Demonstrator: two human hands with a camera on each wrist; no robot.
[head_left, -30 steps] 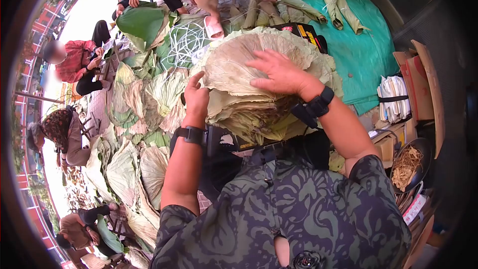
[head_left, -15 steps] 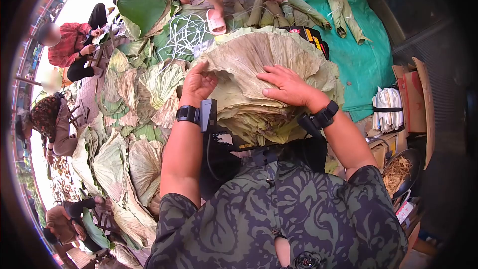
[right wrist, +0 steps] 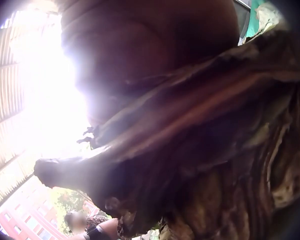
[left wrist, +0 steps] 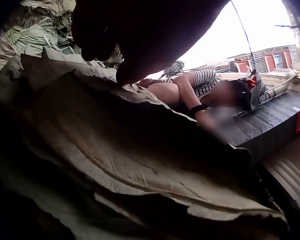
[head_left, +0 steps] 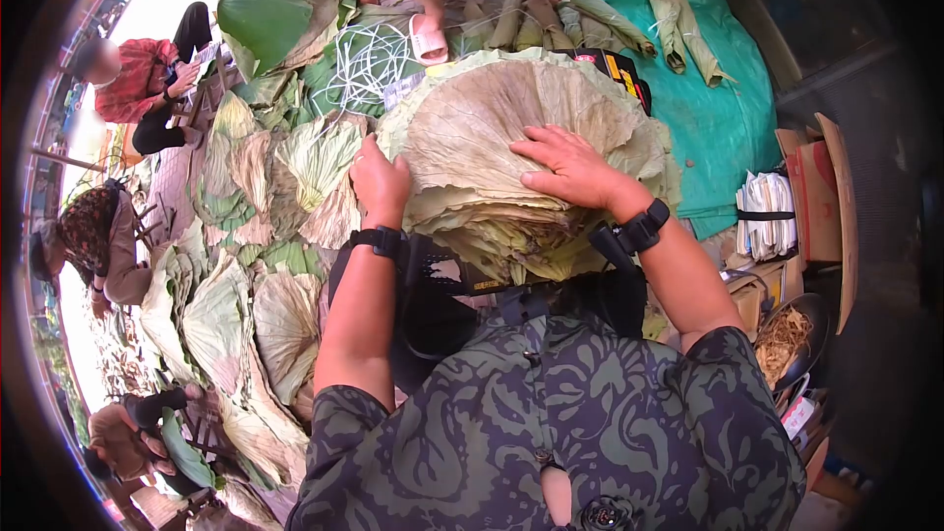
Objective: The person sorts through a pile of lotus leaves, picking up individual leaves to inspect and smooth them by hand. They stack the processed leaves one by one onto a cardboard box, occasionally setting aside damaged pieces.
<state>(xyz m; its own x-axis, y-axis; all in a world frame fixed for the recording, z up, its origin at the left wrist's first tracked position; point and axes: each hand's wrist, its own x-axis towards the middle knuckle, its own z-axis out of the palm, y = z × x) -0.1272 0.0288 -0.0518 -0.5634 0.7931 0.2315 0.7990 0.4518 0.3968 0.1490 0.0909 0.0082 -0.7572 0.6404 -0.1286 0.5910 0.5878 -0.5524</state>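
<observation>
A thick stack of dried lotus leaves (head_left: 467, 123), brownish and pale green, sits in front of me in the head view. My right hand (head_left: 572, 172) rests on the top leaf with fingers spread. At the stack's left edge is my left hand (head_left: 382, 182), its thumb apart from the extended fingers. In the left wrist view that hand is a dark shape, with the thumb tip right at the rim of a folded, layered leaf (left wrist: 115, 155). The right wrist view shows leaf layers (right wrist: 190, 125) below the shadowed hand.
More dried leaves (head_left: 231, 329) cover the ground at left, beside white string (head_left: 364, 69). Rolled leaf bundles (head_left: 678, 34) lie on a green tarp (head_left: 728, 118). Cardboard (head_left: 836, 216) and a dark pan (head_left: 796, 339) stand at right. Several seated people (head_left: 143, 79) work around.
My left hand came down at the stack's left edge, first reaching over it, then shifting outward. The right hand settled onto the top leaf. A fold at the leaf's left side has flattened.
</observation>
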